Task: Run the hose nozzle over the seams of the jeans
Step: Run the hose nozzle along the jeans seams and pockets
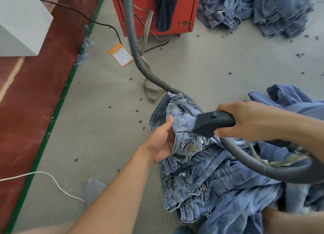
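A red cabinet (154,11) stands at the top of the view on a grey floor (108,137); a dark fabric pouch (165,12) hangs on its front with thin rods or wires poking from its top, their kind too small to tell. A grey ribbed hose (133,46) drops from the cabinet, curves across the floor below it and loops round to the black nozzle (213,124).

The right hand (250,121) grips the nozzle's rear end, fingers curled over the top and thumb beneath, so the flared mouth points away from the palm toward the left. That mouth rests on a bunched fold of pale blue jeans (185,128), directly in front of the grip. The left hand (163,142) pinches the same fold from the opposite side, thumb pressed on top of the denim and fingers tucked under it, holding the waistband area raised. Hand and nozzle mouth sit near each other with the lifted fabric between them.

The held jeans top a heap of jeans (228,190) well below the cabinet. A second denim pile (263,11) lies just right of the cabinet. An orange tag (121,54) lies on the floor below the cabinet's left corner, and a white cord (52,179) trails far down to its left.
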`<state>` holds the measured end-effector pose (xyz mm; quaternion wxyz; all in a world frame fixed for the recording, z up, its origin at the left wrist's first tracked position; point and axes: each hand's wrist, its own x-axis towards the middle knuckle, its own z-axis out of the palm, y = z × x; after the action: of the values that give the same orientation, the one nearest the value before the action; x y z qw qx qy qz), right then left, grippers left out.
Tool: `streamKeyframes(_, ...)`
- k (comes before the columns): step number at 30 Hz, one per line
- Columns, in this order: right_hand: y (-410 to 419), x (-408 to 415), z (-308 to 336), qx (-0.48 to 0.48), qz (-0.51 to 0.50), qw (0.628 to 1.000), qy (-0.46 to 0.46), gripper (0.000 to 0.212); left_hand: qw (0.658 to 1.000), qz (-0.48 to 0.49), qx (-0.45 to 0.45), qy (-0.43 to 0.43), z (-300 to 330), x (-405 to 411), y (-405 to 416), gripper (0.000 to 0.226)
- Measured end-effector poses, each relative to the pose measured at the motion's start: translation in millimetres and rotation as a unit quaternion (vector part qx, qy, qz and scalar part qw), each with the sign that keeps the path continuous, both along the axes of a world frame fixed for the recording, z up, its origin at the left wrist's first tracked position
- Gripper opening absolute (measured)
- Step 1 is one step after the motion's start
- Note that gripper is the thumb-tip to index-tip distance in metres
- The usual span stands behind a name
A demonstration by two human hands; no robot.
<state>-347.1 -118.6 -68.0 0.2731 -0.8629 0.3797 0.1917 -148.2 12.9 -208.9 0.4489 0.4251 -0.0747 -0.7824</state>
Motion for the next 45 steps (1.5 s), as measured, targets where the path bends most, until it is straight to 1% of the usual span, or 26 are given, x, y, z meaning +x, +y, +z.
streamKeyframes(3,6,13,-10,0.003,0.011,1.000,-0.002,0.021,0.999,-0.011,-0.022,0.029,3,-11,1,0.066)
streamKeyframes(5,8,18,-15,-0.022,-0.023,0.999,-0.017,0.021,0.999,0.002,-0.031,0.040,2,-12,2,0.064)
streamKeyframes(8,1,16,-14,-0.090,-0.096,0.991,-0.039,0.023,0.998,0.011,-0.036,0.042,0,-8,3,0.063)
streamKeyframes(9,-3,13,-10,-0.089,-0.118,0.988,-0.047,0.023,0.998,0.013,-0.039,0.045,1,-7,2,0.063)
streamKeyframes(10,-7,9,-5,-0.067,-0.128,0.988,-0.055,0.022,0.998,0.015,-0.042,0.046,2,-7,2,0.063)
streamKeyframes(11,-9,5,0,-0.030,-0.119,0.991,-0.056,0.021,0.998,0.017,-0.044,0.044,3,-7,2,0.063)
streamKeyframes(13,-3,3,6,0.032,-0.061,0.997,-0.027,0.020,0.998,0.021,-0.044,0.042,6,-8,1,0.062)
streamKeyframes(15,6,8,0,0.025,0.003,1.000,0.005,0.022,0.998,0.012,-0.046,0.038,7,-10,1,0.063)
streamKeyframes(16,9,11,-6,0.007,0.012,1.000,0.007,0.022,0.998,0.008,-0.047,0.036,7,-11,1,0.064)
streamKeyframes(19,9,18,-14,-0.021,-0.039,0.999,-0.023,0.020,0.998,0.027,-0.042,0.048,8,-9,0,0.064)
streamKeyframes(23,-6,13,-11,-0.070,-0.121,0.989,-0.053,0.022,0.998,0.024,-0.039,0.032,12,-3,0,0.074)
streamKeyframes(25,-18,3,1,-0.029,-0.146,0.987,-0.059,0.021,0.998,0.026,-0.043,0.026,15,-3,1,0.078)
streamKeyframes(26,-21,-2,7,0.008,-0.140,0.989,-0.049,0.020,0.998,0.026,-0.044,0.024,16,-4,1,0.079)
streamKeyframes(28,-20,-5,13,0.059,-0.095,0.994,-0.006,0.020,0.998,0.021,-0.049,0.013,17,-5,0,0.081)
streamKeyframes(30,-9,-1,6,0.071,-0.034,0.997,0.021,0.020,0.998,0.006,-0.056,-0.018,17,-8,-1,0.084)
streamKeyframes(32,1,8,-5,0.054,-0.003,0.999,0.000,0.021,0.997,-0.004,-0.057,-0.042,16,-11,-3,0.089)
streamKeyframes(35,2,17,-11,0.019,-0.037,0.997,-0.060,0.020,0.997,-0.015,-0.051,-0.049,15,-12,-3,0.101)
streamKeyframes(36,-3,17,-10,0.000,-0.056,0.996,-0.063,0.020,0.997,-0.025,-0.043,-0.056,15,-12,-2,0.101)
streamKeyframes(37,-8,15,-9,-0.017,-0.077,0.995,-0.060,0.020,0.996,-0.040,-0.042,-0.067,18,-12,0,0.092)
streamKeyframes(38,-15,11,-6,-0.020,-0.100,0.993,-0.056,0.019,0.993,-0.051,-0.055,-0.092,19,-14,2,0.075)
streamKeyframes(39,-21,7,-4,-0.003,-0.123,0.991,-0.056,0.019,0.986,-0.064,-0.072,-0.133,18,-15,3,0.055)
streamKeyframes(40,-26,3,-1,0.029,-0.139,0.988,-0.057,0.018,0.973,-0.080,-0.090,-0.195,18,-16,4,0.044)
streamKeyframes(42,-27,2,5,0.101,-0.142,0.983,-0.050,0.017,0.935,-0.119,-0.144,-0.301,20,-18,4,0.048)
streamKeyframes(43,-24,5,6,0.123,-0.127,0.983,-0.043,0.017,0.907,-0.147,-0.176,-0.353,20,-19,3,0.047)
streamKeyframes(45,-16,15,-2,0.115,-0.091,0.988,-0.048,0.017,0.830,-0.216,-0.226,-0.462,18,-25,-1,0.030)
